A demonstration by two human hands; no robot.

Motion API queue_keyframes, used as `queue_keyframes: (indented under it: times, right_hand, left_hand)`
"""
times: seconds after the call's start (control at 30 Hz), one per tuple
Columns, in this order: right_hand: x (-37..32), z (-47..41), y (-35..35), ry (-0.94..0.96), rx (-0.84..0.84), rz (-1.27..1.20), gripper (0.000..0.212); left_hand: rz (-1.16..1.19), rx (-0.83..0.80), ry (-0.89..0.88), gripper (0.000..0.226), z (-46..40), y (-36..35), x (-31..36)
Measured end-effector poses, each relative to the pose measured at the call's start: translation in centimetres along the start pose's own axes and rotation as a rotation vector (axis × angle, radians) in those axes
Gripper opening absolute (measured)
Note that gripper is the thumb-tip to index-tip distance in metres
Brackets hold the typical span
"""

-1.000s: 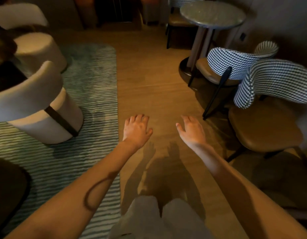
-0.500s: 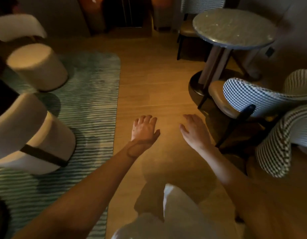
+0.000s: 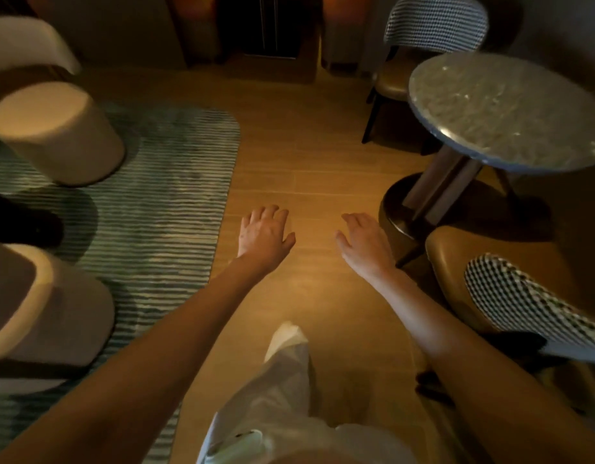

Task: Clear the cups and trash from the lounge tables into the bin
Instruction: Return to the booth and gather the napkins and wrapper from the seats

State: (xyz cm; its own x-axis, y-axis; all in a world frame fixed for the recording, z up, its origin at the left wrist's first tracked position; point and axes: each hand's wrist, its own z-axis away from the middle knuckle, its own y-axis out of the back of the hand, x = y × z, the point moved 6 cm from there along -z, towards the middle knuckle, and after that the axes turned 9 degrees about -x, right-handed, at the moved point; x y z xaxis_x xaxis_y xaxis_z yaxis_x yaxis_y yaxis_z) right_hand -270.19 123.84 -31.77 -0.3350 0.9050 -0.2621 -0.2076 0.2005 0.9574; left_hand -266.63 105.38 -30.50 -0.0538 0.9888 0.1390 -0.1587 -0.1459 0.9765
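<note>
My left hand (image 3: 264, 234) and my right hand (image 3: 366, 242) stretch forward, palms down, above the wooden floor (image 3: 289, 155). Their fingers are relaxed and neither holds anything. To the right stands a round lounge table (image 3: 503, 115) with a speckled stone top, and nothing shows on it. No cup, trash or bin is in view.
Checkered-back chairs sit behind the table (image 3: 433, 25) and at the right edge (image 3: 523, 296). Cream armchairs (image 3: 55, 128) stand on a striped green rug (image 3: 168, 195) on the left. A strip of wooden floor runs between them toward a dark doorway (image 3: 262, 25).
I have walked forward along the floor: the round table and the chairs have come nearer and lower in view. Both hands stay stretched out and empty.
</note>
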Motion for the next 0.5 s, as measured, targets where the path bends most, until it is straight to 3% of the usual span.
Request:
queue_keyframes:
  times: [0.23,0.5]
  right_hand:
    - [3.6,-17.1,3.8,-0.071,-0.035,-0.015,0.047]
    - [9.6,-34.4,5.5,-0.047,-0.034,-0.036,0.047]
  left_hand:
    - [-0.026,0.003,0.006,0.052,-17.9,5.4,-2.9]
    - [-0.030,0.011,0.000,0.050,-36.6,6.0,-3.6]
